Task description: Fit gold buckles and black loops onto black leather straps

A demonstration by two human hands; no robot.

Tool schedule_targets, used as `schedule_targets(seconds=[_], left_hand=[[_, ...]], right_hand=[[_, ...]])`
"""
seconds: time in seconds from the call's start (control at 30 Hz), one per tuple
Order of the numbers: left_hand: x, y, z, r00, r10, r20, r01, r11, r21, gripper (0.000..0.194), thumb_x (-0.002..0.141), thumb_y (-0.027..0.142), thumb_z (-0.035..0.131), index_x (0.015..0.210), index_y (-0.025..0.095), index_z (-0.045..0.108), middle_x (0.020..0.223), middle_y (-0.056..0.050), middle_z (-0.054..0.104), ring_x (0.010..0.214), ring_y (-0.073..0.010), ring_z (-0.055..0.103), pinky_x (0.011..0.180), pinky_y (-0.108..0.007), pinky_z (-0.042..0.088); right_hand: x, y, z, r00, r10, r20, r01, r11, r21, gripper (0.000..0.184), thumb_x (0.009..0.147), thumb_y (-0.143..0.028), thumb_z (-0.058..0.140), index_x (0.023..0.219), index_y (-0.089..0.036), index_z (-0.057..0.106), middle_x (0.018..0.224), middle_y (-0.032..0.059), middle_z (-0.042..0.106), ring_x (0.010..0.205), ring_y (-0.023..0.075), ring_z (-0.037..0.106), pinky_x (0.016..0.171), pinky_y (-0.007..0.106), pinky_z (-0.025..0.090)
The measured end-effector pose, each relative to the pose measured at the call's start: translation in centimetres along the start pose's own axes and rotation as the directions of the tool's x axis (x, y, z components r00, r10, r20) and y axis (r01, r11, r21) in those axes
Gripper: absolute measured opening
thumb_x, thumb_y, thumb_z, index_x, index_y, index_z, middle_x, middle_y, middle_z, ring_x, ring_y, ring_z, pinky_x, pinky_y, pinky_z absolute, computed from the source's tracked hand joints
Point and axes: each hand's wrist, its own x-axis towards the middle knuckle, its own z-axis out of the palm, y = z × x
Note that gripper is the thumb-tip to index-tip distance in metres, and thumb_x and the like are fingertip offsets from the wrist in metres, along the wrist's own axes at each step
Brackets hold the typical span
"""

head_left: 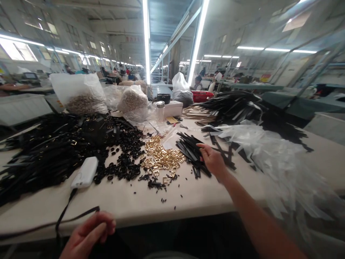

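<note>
My right hand point(212, 159) reaches out over the table and rests on a pile of short black strips point(192, 151), its fingers curled down onto them. My left hand point(87, 235) sits below the table's front edge, fingers closed on a long thin black strap point(63, 216) that runs up over the edge. Between the hands lie a heap of gold metal buckles point(160, 158), a spread of black rings point(126, 158) and several tiny black pins point(155, 184).
A white phone-like device point(85, 172) lies near a big heap of black straps point(45, 151). Crumpled clear plastic point(269, 151) covers the right side. Bags of small parts point(81, 94), a white box point(172, 107) and more black strips point(237, 104) stand further back. Other workers sit far off.
</note>
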Motion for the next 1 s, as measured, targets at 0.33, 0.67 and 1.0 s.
schedule_targets(seconds=[0.33, 0.67, 1.0], left_hand=[[-0.2, -0.8, 7.7, 0.896, -0.065, 0.44, -0.031, 0.978, 0.208, 0.032, 0.082, 0.046, 0.063, 0.068, 0.017, 0.06, 0.06, -0.001, 0.061, 0.056, -0.0131, 0.051, 0.056, -0.024, 0.04], [-0.6, -2.5, 6.0, 0.937, -0.187, 0.294, 0.2, 0.98, -0.013, 0.03, 0.082, 0.041, 0.064, 0.066, 0.016, 0.059, 0.057, 0.0, 0.06, 0.052, -0.011, 0.052, 0.051, -0.021, 0.038], [-1.2, -2.9, 7.0, 0.93, -0.211, 0.301, 0.244, 0.967, -0.076, 0.026, 0.08, 0.038, 0.068, 0.069, 0.015, 0.062, 0.059, 0.0, 0.063, 0.052, -0.0104, 0.054, 0.051, -0.02, 0.04]], right_hand=[[-13.6, -13.4, 6.6, 0.823, -0.43, 0.371, 0.296, 0.882, 0.366, 0.042, 0.095, -0.024, 0.041, 0.137, -0.024, 0.048, 0.07, 0.0011, 0.069, 0.059, 0.0165, 0.062, 0.058, 0.024, 0.042], [-16.8, -10.9, 7.1, 0.903, -0.263, 0.341, -0.026, 0.756, 0.654, 0.029, 0.08, -0.025, 0.069, 0.108, -0.023, 0.066, 0.094, 0.0022, 0.07, 0.084, 0.0168, 0.065, 0.079, 0.028, 0.051], [-17.8, -10.5, 7.3, 0.92, -0.294, 0.258, 0.054, 0.748, 0.662, 0.021, 0.081, -0.022, 0.067, 0.102, -0.021, 0.068, 0.091, 0.0044, 0.07, 0.083, 0.0184, 0.064, 0.077, 0.03, 0.049]])
